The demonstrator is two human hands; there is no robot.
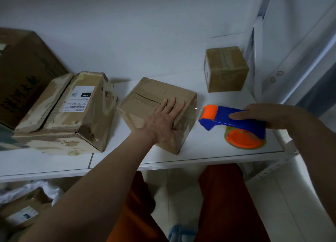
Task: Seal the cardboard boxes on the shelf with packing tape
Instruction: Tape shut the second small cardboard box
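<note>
A brown cardboard box stands in the middle of the white shelf. My left hand lies flat on its top near the right edge, fingers spread. My right hand grips a blue and orange tape dispenser just right of the box, and a clear strip of tape runs from its roller to the box's right edge. A worn box with a white label sits to the left. A small taped box stands at the back right.
A large dark cardboard box fills the far left of the shelf. A white wall is behind and a white upright at the right. Below the shelf lie a labelled box and white wrapping. My orange trousers show beneath the shelf edge.
</note>
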